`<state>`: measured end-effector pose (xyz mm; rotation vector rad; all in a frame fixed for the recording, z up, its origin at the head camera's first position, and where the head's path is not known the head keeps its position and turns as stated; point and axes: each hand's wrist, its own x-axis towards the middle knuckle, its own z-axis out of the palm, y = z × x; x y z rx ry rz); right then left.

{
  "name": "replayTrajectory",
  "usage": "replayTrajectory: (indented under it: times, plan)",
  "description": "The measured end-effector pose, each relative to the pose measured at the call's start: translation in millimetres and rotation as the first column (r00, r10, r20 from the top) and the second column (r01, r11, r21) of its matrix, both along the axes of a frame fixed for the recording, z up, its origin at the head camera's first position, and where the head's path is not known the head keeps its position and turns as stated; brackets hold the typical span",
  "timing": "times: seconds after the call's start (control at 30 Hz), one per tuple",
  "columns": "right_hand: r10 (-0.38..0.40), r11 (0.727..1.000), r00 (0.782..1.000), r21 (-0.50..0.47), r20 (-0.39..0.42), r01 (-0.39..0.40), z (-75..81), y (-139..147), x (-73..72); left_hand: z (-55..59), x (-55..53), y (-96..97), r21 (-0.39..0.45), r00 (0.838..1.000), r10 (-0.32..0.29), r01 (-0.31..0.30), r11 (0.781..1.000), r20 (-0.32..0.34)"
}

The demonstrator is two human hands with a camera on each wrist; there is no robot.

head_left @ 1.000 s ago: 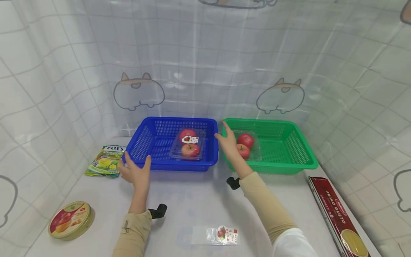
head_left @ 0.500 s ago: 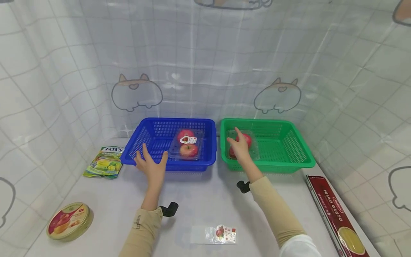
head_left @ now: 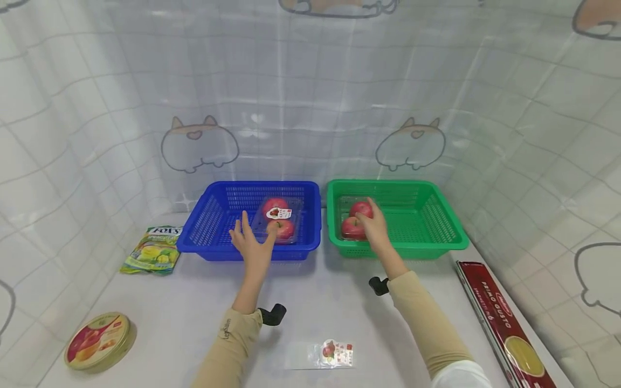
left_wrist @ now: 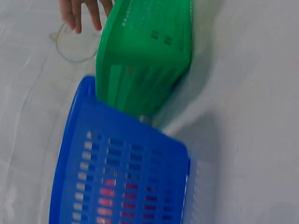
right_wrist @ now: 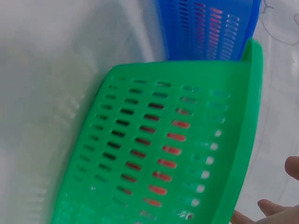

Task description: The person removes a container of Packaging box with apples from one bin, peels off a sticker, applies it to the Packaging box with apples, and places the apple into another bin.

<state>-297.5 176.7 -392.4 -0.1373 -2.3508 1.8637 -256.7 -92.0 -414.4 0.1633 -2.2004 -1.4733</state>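
Observation:
My left hand [head_left: 253,248] hovers over the front rim of the blue basket [head_left: 204,249], its fingers spread. To its right, inside that basket, sits a clear plastic box of apples [head_left: 281,229] with a printed label. My right hand [head_left: 377,229] reaches over the front of the green basket [head_left: 412,250]. Its fingers lie over the right side of another clear box of apples [head_left: 353,229]; whether they touch it I cannot tell. In the left wrist view, fingers [left_wrist: 93,14] show above the green basket. Loosely spread fingers [right_wrist: 275,210] appear beyond the green rim in the right wrist view.
A FOX'S candy bag [head_left: 154,250] lies left of the blue basket. Nearer on the left is a round candy tin [head_left: 99,342]. A clear strip with an apple label [head_left: 336,353] lies in front. Along the right runs a red spaghetti box [head_left: 502,323]. A patterned curtain [head_left: 301,108] hangs behind.
My left hand has moved right, from the blue basket's left corner towards its apple box. My right hand has passed from between the baskets across to the right side of the green basket's apple box.

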Motion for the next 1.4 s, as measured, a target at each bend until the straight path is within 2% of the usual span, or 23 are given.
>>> replayTrajectory:
  times: [0.17, 0.37, 0.53, 0.7, 0.9, 1.17, 1.33, 1.4]
  plan:
    - [-0.002, 1.0, 1.0, 0.018, 0.009, 0.002, -3.5, 10, 0.4, -0.6, -3.8, 16.0, -0.023, 0.998, -0.059, 0.058, 0.998, -0.029]
    - [-0.032, 0.998, 0.997, 0.06, 0.064, 0.028, -7.8, 24, -2.2, 1.2, -5.6, 36.2, -0.029, 0.992, -0.124, 0.123, 0.992, -0.012]
    - [-0.057, 0.995, 0.997, 0.082, 0.059, 0.052, -9.6, 33, -6.7, 0.7, -7.4, 51.6, -0.071, 0.987, -0.161, 0.161, 0.984, 0.006]
    - [-0.075, 0.994, 0.994, 0.088, 0.075, 0.068, -10.8, 39, -11.3, -2.3, -7.7, 66.9, -0.09, 0.977, -0.214, 0.212, 0.973, -0.004]
    - [-0.07, 0.997, 0.988, 0.036, 0.139, 0.065, -16.3, 45, -21.1, -3.6, -4.2, 87.4, -0.098, 0.956, -0.293, 0.292, 0.951, 0.012]
    - [-0.036, 0.999, 0.979, 0.005, 0.203, 0.035, -20.4, 46, -28.2, -3.0, 6.8, 118.5, -0.098, 0.911, -0.407, 0.412, 0.906, 0.067]
    - [-0.023, 0.999, 0.969, -0.018, 0.247, 0.029, -23.9, 47, -31.9, -6.4, 11.3, 133.0, -0.12, 0.884, -0.458, 0.467, 0.876, 0.091]
    - [-0.013, 0.999, 0.964, -0.036, 0.265, 0.024, -25.1, 46, -32.8, -9.3, 11.7, 137.2, -0.119, 0.878, -0.465, 0.477, 0.871, 0.111]
